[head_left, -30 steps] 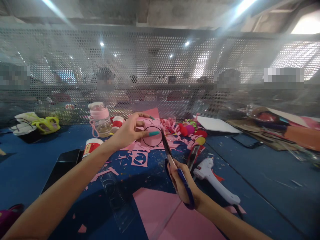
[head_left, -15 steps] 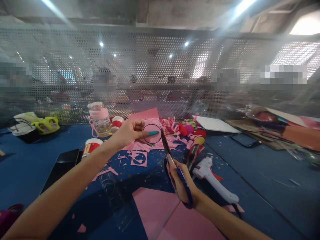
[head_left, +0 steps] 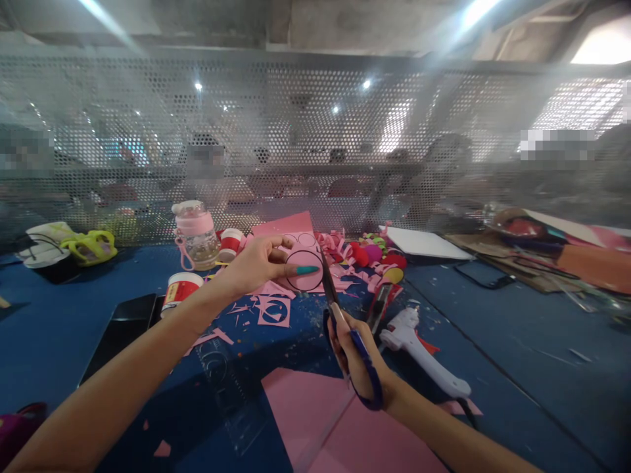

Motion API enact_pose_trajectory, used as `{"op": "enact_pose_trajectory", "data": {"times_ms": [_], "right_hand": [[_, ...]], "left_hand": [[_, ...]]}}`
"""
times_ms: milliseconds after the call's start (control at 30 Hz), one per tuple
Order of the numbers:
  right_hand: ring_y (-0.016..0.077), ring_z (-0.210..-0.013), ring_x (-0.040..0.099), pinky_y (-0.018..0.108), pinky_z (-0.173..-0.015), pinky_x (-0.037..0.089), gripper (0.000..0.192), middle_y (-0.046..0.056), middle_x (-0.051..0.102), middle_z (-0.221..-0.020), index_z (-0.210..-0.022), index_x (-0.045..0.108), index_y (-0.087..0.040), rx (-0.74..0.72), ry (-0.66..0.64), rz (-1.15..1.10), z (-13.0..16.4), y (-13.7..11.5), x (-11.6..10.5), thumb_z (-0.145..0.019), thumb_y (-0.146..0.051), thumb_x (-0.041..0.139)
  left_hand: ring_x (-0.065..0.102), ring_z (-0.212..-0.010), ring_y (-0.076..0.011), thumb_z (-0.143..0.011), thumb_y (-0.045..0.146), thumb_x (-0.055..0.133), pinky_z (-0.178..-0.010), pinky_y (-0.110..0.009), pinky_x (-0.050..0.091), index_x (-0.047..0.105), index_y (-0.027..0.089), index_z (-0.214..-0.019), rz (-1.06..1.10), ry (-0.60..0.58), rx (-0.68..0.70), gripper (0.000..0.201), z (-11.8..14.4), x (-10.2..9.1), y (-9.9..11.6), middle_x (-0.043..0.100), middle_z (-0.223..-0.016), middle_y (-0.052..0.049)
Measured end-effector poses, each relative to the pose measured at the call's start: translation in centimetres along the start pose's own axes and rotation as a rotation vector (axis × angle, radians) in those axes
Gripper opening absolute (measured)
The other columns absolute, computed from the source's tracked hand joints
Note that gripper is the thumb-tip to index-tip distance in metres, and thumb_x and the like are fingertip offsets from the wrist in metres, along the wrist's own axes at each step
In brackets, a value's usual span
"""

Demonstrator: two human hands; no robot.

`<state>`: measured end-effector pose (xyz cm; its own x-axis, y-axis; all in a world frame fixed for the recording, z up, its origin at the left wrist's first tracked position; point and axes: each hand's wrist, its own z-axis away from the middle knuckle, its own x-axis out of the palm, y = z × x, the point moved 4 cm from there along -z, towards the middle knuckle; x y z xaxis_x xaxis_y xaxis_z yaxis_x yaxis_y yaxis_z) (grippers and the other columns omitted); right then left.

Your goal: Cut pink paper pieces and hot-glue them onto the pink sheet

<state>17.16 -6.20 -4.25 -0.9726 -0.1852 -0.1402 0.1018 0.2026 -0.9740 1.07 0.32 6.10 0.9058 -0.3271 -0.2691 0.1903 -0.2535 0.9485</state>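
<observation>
My left hand [head_left: 261, 263] pinches a piece of pink paper [head_left: 302, 280] between thumb and fingers. A circle in dark outline is drawn on the paper, and the green thumbnail lies across it. My right hand [head_left: 362, 358] is wrapped round the blue handles of a pair of scissors [head_left: 329, 286]. Their dark blades point up and away, touching or very close to the right edge of the paper beside the circle. Below the hands a larger pink sheet [head_left: 315, 414] lies on the blue table.
Pink scraps [head_left: 273, 310] litter the table ahead. A clear stencil ruler [head_left: 227, 387] lies near the front. To the right are a white glue gun [head_left: 424, 355] and a cutter knife [head_left: 378, 305]; to the left, a paper cup [head_left: 181, 292], a bottle [head_left: 194, 236] and a phone [head_left: 123, 328].
The left hand and the paper have shifted slightly right and down, towards the scissors. My right hand has barely moved.
</observation>
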Motion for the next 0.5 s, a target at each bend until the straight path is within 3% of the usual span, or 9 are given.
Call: {"op": "enact_pose_trajectory", "data": {"times_ms": [500], "right_hand": [[0.0045, -0.032, 0.021, 0.02, -0.032, 0.018, 0.039, -0.01, 0.024, -0.047, -0.07, 0.034, -0.022, -0.038, -0.002, 0.111, -0.16, 0.75, -0.46, -0.084, -0.057, 0.03]], "left_hand": [[0.059, -0.051, -0.0113, -0.055, 0.024, 0.077, -0.054, -0.024, 0.046, 0.047, 0.013, -0.093, 0.022, -0.02, 0.008, 0.05, 0.07, -0.18, 0.25, 0.059, -0.055, 0.006]]}}
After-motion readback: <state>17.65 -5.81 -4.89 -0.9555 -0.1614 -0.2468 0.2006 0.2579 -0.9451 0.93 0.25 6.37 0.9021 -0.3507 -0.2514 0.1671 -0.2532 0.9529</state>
